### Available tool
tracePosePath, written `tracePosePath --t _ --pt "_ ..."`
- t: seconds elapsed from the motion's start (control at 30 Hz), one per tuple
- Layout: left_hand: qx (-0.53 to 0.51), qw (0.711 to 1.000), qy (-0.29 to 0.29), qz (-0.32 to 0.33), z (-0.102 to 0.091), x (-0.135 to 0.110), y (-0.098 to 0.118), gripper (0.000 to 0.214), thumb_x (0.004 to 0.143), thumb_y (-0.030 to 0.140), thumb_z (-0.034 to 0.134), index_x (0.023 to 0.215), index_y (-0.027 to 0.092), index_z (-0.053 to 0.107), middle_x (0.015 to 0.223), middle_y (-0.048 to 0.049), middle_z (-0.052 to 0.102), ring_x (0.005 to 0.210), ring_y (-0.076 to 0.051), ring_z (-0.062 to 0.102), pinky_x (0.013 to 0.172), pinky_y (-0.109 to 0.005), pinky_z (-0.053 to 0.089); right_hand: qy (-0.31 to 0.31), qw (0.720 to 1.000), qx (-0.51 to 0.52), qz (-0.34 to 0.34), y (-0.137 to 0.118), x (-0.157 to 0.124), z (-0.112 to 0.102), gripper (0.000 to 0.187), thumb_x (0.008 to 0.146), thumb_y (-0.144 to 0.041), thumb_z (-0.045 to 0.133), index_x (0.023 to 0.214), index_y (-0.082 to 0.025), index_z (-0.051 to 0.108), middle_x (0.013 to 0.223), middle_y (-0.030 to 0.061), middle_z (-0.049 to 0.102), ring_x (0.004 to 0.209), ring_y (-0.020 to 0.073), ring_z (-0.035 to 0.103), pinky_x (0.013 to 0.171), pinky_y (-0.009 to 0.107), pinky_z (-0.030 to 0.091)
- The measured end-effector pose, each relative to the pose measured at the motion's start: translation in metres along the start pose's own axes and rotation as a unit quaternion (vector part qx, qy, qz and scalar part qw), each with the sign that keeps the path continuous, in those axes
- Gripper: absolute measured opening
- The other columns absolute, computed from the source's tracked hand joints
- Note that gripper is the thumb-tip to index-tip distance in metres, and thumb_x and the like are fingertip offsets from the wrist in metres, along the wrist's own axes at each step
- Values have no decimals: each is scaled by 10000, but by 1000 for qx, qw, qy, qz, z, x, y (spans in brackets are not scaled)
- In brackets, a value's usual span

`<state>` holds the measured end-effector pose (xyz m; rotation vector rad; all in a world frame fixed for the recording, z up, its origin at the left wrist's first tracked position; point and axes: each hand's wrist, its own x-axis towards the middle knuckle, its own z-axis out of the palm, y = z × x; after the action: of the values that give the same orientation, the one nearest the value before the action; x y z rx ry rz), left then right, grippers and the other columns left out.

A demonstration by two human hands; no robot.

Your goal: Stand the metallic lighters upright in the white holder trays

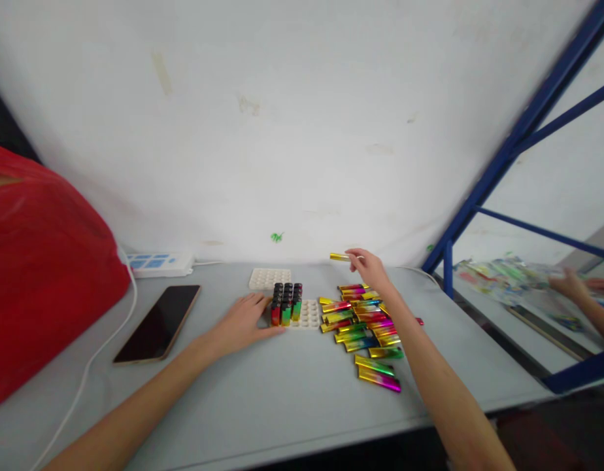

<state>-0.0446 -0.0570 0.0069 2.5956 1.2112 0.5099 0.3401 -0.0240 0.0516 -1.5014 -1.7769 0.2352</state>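
My right hand point(369, 267) is raised above the back of the table, its fingers pinched on a gold lighter point(338, 257) held about level. Below it lies a loose pile of shiny, many-coloured lighters point(353, 327). A white holed tray point(309, 315) sits to the pile's left. Several lighters with black tops point(286, 304) stand upright in rows in its left part; the holes on the right show bare. My left hand point(246, 322) holds the tray's left side, thumb along the front edge and fingers beside the standing lighters.
Behind lies a second white holed tray point(268, 279). At left are a phone point(159, 324), a power strip point(159, 263), a white cable point(89, 366) and a red bag point(47, 275). A blue metal frame point(498, 163) rises at right; beyond it, another person's hand point(571, 284) is near clear plastic packaging point(508, 278).
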Motion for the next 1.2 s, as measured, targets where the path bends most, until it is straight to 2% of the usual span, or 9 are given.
tracePosePath --t 0.17,0.27,0.37,0.57,0.7,0.8,0.9,1.07,1.2 --pt "5 1000 -1 8 0 0 0 534 886 693 727 1065 190 701 1181 -149 733 1106 -359 689 995 -479 552 109 914 377 106 -45 -15 4 475 714 -515 919 1040 -190 799 915 42 765 822 178 672 787 323 549" --pt "9 1000 1 8 1 -1 -1 532 888 698 728 1073 200 698 1193 -146 731 1123 -361 688 1004 -480 552 95 862 476 148 -71 -28 15 467 656 -541 956 948 -203 817 900 30 741 812 158 626 740 292 528" --pt "6 1000 5 13 1 -1 -2 553 893 718 712 1096 203 701 1209 -146 734 1135 -364 689 1012 -482 551 79 838 518 152 -90 -41 30 453 684 -588 939 900 -217 797 934 27 716 864 165 625 752 288 555" --pt "-12 1000 16 16 2 -1 -1 555 872 736 718 1074 219 717 1152 -126 750 1084 -348 703 975 -453 558 -57 867 485 104 -108 -62 52 482 848 -693 794 923 -251 617 826 -21 655 736 163 666 644 290 571" --pt "-9 1000 6 9 1 0 0 529 874 714 727 1056 218 707 1141 -128 746 1085 -356 701 975 -463 560 -124 881 447 92 -113 -70 59 520 905 -772 674 969 -276 528 628 -95 534 498 110 510 531 246 476" --pt "-7 1000 7 12 1 0 0 515 876 710 731 1048 225 700 1134 -120 747 1084 -350 702 979 -456 560 -155 885 424 111 -116 -75 63 547 909 -807 628 1021 -278 545 609 -119 410 443 83 324 425 204 296" --pt "-8 1000 6 12 1 -1 0 527 874 710 734 1070 221 699 1132 -118 747 1078 -341 701 973 -447 562 -184 882 421 109 -120 -79 62 577 908 -787 651 1149 -270 564 661 -107 436 484 85 328 436 206 258" --pt "-12 1000 9 14 1 -1 -1 530 883 700 730 1122 229 702 1173 -119 746 1106 -341 696 996 -455 558 -175 890 417 60 -126 -81 61 563 926 -783 614 1060 -237 587 771 -37 593 553 106 449 491 239 358" --pt "-9 1000 5 12 2 -1 -2 541 882 695 733 1126 213 703 1171 -133 745 1106 -351 697 998 -465 555 -152 898 405 78 -126 -82 69 571 941 -827 529 1015 -263 573 690 -66 490 524 120 371 460 237 325"
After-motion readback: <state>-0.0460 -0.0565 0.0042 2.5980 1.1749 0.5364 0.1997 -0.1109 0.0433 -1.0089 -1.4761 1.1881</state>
